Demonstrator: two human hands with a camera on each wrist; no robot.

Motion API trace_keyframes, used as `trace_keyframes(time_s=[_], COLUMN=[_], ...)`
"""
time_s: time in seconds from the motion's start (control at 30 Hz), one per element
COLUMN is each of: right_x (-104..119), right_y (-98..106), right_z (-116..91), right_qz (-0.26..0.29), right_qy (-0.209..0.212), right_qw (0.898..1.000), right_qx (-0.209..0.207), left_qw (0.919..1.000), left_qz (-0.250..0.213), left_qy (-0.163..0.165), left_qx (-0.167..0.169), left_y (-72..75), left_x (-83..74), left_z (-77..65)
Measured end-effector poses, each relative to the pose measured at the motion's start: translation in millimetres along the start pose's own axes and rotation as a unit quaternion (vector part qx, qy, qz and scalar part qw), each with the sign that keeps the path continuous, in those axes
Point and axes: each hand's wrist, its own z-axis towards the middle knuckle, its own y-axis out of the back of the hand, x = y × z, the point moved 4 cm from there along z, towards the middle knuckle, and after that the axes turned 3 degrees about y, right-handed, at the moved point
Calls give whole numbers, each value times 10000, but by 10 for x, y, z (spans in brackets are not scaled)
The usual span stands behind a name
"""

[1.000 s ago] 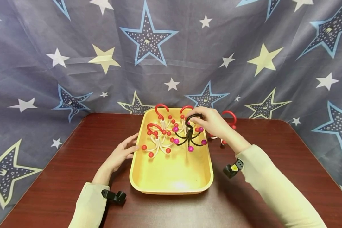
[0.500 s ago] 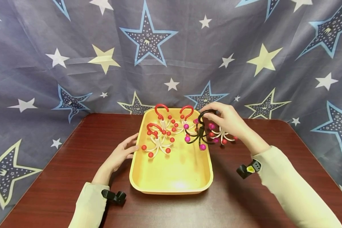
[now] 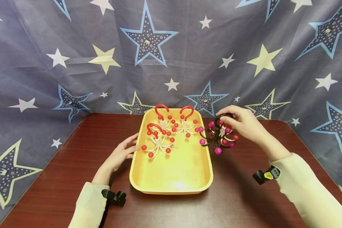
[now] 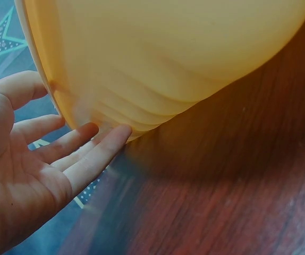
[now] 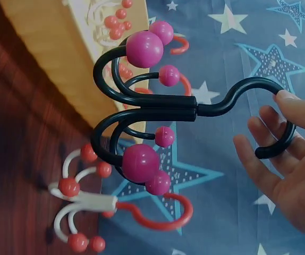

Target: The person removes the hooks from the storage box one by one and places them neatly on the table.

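The right hand (image 3: pixel 246 124) has carried the black hook (image 5: pixel 168 101) rightward, from over the yellow tray (image 3: pixel 171 192) to above the tabletop (image 3: pixel 65 177) beside it, near a red-and-white hook (image 5: pixel 96 202). Its thumb and fingers pinch the upper bend, seemingly so the ball-tipped prongs hang free; the left hand (image 4: pixel 30 164), fingers apart, touches the tray's outer wall, perhaps steadying it.
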Motion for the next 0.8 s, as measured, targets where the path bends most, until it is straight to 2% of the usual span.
trace_keyframes(time_s=[0.2,0.53,0.8], right_x=[-101,-297,-447], right_y=[117,280,408], right_z=[-122,-324,-442], right_qz=[-77,-323,-761], right_qy=[-48,-398,-691], right_qw=[9999,9986,9947], right_qx=[-90,-111,-95], left_qw=[10000,10000,10000], left_qz=[20,47,20], left_qy=[-16,24,26], left_qx=[-18,-3,-16], left_y=[9,-4,-3], left_x=[-14,-26,-7], left_z=[-10,-11,-7])
